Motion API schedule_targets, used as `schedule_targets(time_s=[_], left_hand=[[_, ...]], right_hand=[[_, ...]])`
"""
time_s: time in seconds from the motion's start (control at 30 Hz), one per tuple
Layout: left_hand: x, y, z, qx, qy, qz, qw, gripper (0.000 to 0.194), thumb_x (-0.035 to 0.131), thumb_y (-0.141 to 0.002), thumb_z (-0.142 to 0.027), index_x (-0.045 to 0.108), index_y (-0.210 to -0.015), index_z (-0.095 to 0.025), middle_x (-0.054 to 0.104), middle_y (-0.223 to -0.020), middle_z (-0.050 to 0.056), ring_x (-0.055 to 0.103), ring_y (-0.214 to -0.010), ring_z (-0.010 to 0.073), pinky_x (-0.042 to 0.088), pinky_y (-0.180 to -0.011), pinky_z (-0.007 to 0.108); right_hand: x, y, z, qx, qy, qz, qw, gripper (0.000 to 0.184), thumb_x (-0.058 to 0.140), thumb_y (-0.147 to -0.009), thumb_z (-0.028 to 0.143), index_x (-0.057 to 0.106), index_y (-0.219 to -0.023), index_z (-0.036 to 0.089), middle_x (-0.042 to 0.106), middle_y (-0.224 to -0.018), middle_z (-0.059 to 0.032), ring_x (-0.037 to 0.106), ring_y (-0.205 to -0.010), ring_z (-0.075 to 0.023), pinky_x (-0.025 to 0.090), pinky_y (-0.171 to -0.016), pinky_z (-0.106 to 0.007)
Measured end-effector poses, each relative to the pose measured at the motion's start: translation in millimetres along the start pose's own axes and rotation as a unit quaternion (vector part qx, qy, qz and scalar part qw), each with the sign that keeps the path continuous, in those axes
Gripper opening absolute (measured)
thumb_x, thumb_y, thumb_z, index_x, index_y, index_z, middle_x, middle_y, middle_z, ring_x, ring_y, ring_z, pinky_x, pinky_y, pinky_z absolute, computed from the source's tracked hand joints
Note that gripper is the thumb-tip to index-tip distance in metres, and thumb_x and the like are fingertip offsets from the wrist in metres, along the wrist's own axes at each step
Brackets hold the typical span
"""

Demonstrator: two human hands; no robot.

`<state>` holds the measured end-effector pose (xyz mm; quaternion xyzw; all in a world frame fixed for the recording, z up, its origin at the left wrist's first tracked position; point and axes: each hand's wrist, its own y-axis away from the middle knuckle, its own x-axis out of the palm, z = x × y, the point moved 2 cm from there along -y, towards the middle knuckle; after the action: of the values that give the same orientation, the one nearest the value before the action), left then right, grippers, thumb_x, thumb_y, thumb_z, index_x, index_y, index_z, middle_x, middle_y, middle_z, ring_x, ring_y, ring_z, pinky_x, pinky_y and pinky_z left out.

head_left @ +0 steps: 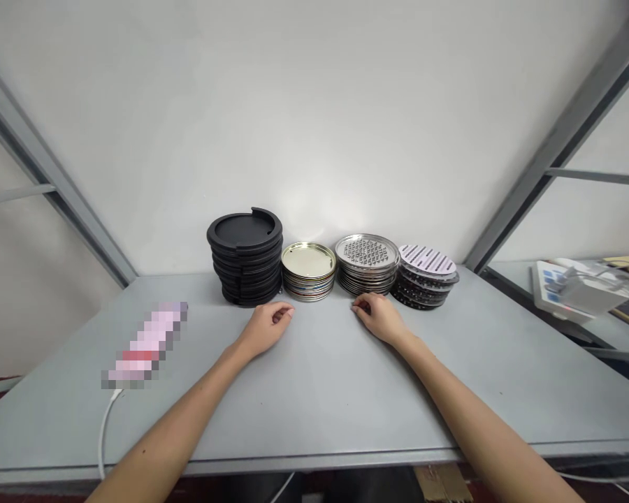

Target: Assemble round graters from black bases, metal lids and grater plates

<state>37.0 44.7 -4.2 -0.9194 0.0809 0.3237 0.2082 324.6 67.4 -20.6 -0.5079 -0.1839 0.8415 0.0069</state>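
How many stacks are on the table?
4, in a row along the wall: the black stack leftmost, then the gold-topped stack, the silver-topped stack, and the striped-topped stack rightmost. Anything directly behind them would be hidden.

2 outstretched arms (189,412), left hand (267,324) and right hand (381,318) apart, fingers (282,306) curled

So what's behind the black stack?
The pale wall rises behind the black stack; the spot directly behind its lower part is covered from view.
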Motion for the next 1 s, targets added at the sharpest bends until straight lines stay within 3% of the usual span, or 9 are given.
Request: schedule_targets(time_s=[0.23, 0.53, 0.73, 1.0], left_hand=[[-11.6, 8.3, -3.4, 0.067, -0.097, -0.014, 0.993, 0.022, 0.048, -0.091, -0.023, 0.069, -0.099, -0.019, 0.071, -0.089, 0.004, 0.064, -0.078, 0.0167, 0.048, -0.071, 0.027], [-8.6, 9.7, -5.2, 0.081, -0.126, 0.007, 0.989, 0.023, 0.048, -0.091, -0.021, 0.07, -0.099, -0.02, 0.072, -0.095, 0.004, 0.066, -0.086, 0.0188, 0.049, -0.08, 0.03], [-5.8, 8.9, -5.1, 0.08, -0.128, 0.02, 0.988, 0.025, 0.047, -0.092, -0.023, 0.07, -0.099, -0.02, 0.072, -0.095, 0.005, 0.066, -0.087, 0.0203, 0.05, -0.082, 0.031], [-5.1, 6.5, -4.5, 0.088, -0.12, 0.021, 0.989, 0.024, 0.049, -0.091, -0.023, 0.071, -0.099, -0.021, 0.073, -0.094, 0.005, 0.066, -0.085, 0.0203, 0.049, -0.082, 0.031]], right_hand=[[-4.0, 4.8, 0.8, 0.036, 0.056, -0.013, 0.998, 0.017, 0.053, -0.084, 0.024, 0.068, -0.092, 0.019, 0.068, -0.089, -0.0067, 0.06, -0.084, -0.02, 0.04, -0.075, -0.028], [-8.3, 8.2, 6.0, 0.037, 0.06, -0.037, 0.997, 0.017, 0.052, -0.081, 0.022, 0.068, -0.087, 0.018, 0.067, -0.088, -0.0068, 0.059, -0.087, -0.0225, 0.042, -0.073, -0.03], [-16.0, 12.2, 21.6, -0.084, -0.056, -0.096, 0.99, 0.02, 0.047, -0.087, 0.022, 0.065, -0.096, 0.02, 0.066, -0.093, -0.008, 0.061, -0.088, -0.0219, 0.048, -0.08, -0.033], [-8.6, -14.1, 79.1, -0.206, -0.051, -0.129, 0.969, 0.043, 0.044, -0.089, 0.016, 0.053, -0.131, 0.021, 0.058, -0.13, -0.0101, 0.051, -0.122, -0.0261, 0.041, -0.104, -0.044]])
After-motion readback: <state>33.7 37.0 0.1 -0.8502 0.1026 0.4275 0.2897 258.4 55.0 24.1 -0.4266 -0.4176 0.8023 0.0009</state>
